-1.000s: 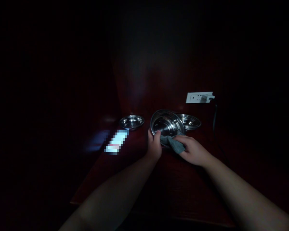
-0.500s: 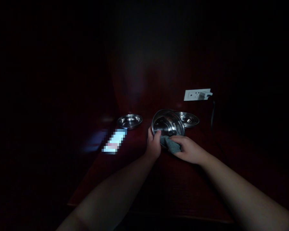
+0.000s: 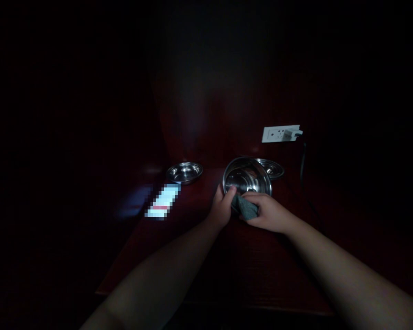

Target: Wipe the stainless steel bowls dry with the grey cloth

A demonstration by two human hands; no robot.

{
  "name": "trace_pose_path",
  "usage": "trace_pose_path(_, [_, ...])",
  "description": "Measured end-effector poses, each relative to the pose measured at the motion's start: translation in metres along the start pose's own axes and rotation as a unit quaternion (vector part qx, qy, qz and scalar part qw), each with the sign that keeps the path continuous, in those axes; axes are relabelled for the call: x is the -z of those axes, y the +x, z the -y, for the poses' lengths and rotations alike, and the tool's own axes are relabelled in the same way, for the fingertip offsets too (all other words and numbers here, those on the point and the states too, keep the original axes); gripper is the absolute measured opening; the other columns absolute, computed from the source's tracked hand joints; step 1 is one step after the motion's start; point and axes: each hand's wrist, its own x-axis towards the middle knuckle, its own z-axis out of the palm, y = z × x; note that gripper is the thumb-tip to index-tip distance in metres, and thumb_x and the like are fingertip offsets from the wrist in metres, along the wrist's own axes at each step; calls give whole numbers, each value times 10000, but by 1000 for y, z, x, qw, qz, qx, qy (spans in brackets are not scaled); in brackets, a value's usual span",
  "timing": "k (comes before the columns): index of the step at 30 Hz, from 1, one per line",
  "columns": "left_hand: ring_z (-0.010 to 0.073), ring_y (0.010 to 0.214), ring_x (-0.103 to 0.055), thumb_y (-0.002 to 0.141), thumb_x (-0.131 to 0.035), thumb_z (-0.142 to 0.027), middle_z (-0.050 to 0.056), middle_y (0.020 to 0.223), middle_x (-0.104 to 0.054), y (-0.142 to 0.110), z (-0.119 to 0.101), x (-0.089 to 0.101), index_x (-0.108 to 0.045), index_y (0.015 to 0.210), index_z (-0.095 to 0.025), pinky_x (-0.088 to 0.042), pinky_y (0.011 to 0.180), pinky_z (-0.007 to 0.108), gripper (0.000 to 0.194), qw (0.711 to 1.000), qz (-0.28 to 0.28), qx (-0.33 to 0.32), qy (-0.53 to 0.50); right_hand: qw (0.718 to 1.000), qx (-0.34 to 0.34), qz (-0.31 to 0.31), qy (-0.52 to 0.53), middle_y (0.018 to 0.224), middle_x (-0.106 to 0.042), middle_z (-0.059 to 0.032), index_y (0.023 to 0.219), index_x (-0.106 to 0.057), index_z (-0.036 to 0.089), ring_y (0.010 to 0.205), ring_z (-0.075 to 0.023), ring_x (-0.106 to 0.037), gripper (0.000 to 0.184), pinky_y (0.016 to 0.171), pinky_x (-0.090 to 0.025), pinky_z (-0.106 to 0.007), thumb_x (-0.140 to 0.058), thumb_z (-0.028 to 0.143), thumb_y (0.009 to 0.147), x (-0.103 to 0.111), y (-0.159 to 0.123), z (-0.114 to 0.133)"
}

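Observation:
A shiny metal bowl [image 3: 251, 172] is tilted with its open mouth toward me, above the dark red table. My left hand [image 3: 223, 206] grips its near left rim, thumb on the inner side and fingers hidden behind. In my right hand [image 3: 266, 211] a grey-green cloth [image 3: 246, 207] is pinched against the bowl's lower rim, part of it hanging down. The right fingertips are partly hidden by the cloth and the rim.
A shallow metal dish [image 3: 185, 172] sits at the back left, and a metal lid or plate [image 3: 271, 168] lies behind the bowl. A lit, pixelated rectangle [image 3: 163, 201] rests near the table's left edge. On the wall is a socket [image 3: 280, 134] with a plugged-in cable [image 3: 303, 165].
The bowl has shifted slightly right and turned a little in my hands. My left hand has moved right with it; the cloth stays at the lower rim.

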Motion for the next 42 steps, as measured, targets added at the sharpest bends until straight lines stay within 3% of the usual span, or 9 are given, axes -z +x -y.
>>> trace_pose_path(7, [203,979,-576,737,-617,-341,58,1040,-625,-3,-5,-4,-518,1164,-207,-426,898,350,458,998,42,30,-25,998,22,-46,34,835,-633,-38,776,-622,174,762,-169,-583,109,703,-460,-294,-620,163,667,-1,1,1])
trace_pose_path(11, [192,960,-573,794,-531,-354,47,1008,-625,-4,-2,-5,-552,1067,-193,-421,898,339,318,999,11,23,-24,998,23,-34,48,850,-629,-43,796,-624,180,797,-177,-587,97,740,-461,-303,-627,213,705,-3,2,2])
trace_pose_path(15, [177,910,-575,805,-512,-321,33,942,-628,-5,-1,-6,-566,985,-184,-417,879,314,232,1000,8,-14,-5,998,11,-22,50,797,-616,-35,765,-601,170,752,-165,-579,64,710,-455,-286,-578,156,707,-5,1,-3])
trace_pose_path(23, [200,956,-584,806,-510,-348,55,994,-646,3,8,-3,-572,1032,-173,-402,911,338,293,998,-55,20,-16,998,-31,10,54,685,-605,7,740,-593,166,619,-124,-548,66,591,-417,-237,-541,142,706,-5,0,-8])
trace_pose_path(27, [204,962,-580,801,-522,-358,55,1016,-640,6,13,0,-574,1049,-183,-401,909,335,308,998,-58,14,-8,997,-56,13,50,672,-617,13,750,-610,164,611,-127,-555,109,587,-411,-236,-534,117,688,-4,-1,-8])
trace_pose_path(35, [202,967,-579,787,-539,-368,49,1013,-646,6,10,-1,-590,1040,-184,-400,910,321,317,998,-60,22,-24,995,-26,36,94,809,-645,-23,899,-609,151,734,-150,-577,253,675,-442,-257,-495,65,691,-4,0,0])
trace_pose_path(42, [208,985,-584,781,-532,-430,56,1037,-643,8,13,0,-561,1080,-200,-410,917,345,379,993,-75,75,-44,989,-29,70,125,1041,-641,-59,1090,-577,173,924,-171,-590,372,834,-442,-308,-483,84,740,-4,0,1])
